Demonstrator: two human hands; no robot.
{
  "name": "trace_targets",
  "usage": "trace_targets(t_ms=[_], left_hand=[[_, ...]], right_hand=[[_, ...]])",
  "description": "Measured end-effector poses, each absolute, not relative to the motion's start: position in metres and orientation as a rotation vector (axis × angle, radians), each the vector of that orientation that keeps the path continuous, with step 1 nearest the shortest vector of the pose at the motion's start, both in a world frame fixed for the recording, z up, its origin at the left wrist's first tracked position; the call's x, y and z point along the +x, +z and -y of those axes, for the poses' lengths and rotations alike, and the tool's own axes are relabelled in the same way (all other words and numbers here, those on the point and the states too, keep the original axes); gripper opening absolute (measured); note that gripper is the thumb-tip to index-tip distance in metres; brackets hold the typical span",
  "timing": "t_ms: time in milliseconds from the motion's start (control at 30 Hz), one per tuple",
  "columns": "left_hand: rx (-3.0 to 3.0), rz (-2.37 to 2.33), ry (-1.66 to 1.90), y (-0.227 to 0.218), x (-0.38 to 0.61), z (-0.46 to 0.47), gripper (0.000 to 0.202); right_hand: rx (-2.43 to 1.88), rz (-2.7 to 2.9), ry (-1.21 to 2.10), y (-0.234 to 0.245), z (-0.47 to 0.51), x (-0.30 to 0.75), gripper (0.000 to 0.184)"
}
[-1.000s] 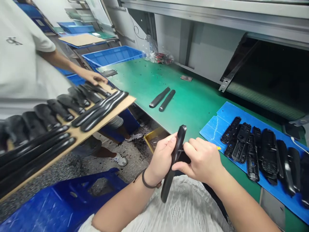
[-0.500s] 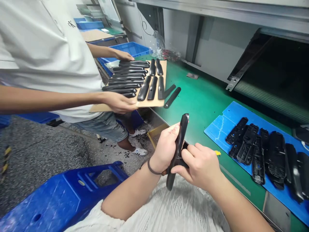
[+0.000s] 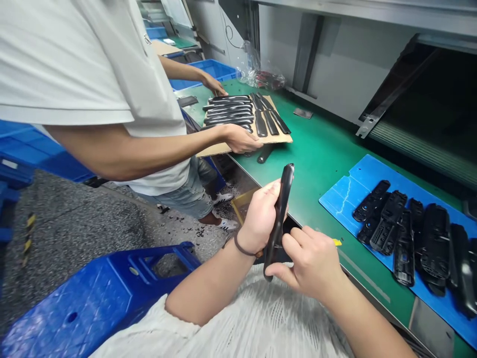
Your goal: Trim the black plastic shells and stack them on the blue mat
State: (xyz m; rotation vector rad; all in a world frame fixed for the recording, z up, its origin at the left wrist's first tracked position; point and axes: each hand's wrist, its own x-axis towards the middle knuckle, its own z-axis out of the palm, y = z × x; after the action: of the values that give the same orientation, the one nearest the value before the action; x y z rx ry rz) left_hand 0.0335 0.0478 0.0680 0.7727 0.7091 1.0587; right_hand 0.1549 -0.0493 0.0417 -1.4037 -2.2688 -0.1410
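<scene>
My left hand [image 3: 261, 216] gripped a long black plastic casing [image 3: 281, 214] upright near the edge of the green surface [image 3: 320, 159], and my right hand [image 3: 309, 263] pinched its lower part. Black casings [image 3: 387, 228] lay on a blue mat [image 3: 345, 199] to my right.

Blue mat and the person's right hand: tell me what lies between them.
In the head view, the green workbench and a small yellow piece lie between the right hand and the blue mat.
</scene>
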Motion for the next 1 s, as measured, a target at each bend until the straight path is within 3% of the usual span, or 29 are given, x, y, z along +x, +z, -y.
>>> trace_targets(t_ms=[267, 633, 733, 867, 1000], left_hand=[[0.678, -0.741, 1.121, 0.07, 0.034, -0.06, 0.035], [0.357, -0.806, 1.181, 0.042, 0.026, -0.08, 0.032], [0.203, -0.894, 1.193, 0.035, 0.02, -0.087, 0.031], [0.124, -0.959, 1.228, 0.028, 0.005, -0.096, 0.033], [0.095, -0.989, 1.274, 0.025, -0.011, -0.101, 0.032]], right_hand=[[-1.394, 2.32, -0.036, 0.038, 0.06, 0.149, 0.063], [-1.362, 2.25, -0.429, 0.02, 0.06, 0.144, 0.05], [-1.262, 2.184, -0.472, 0.011, 0.057, 0.143, 0.04], [-1.275, 2.103, -0.296, -0.008, 0.052, 0.143, 0.014], [-1.605, 2.098, -0.139, -0.035, 0.039, 0.141, 0.033]])
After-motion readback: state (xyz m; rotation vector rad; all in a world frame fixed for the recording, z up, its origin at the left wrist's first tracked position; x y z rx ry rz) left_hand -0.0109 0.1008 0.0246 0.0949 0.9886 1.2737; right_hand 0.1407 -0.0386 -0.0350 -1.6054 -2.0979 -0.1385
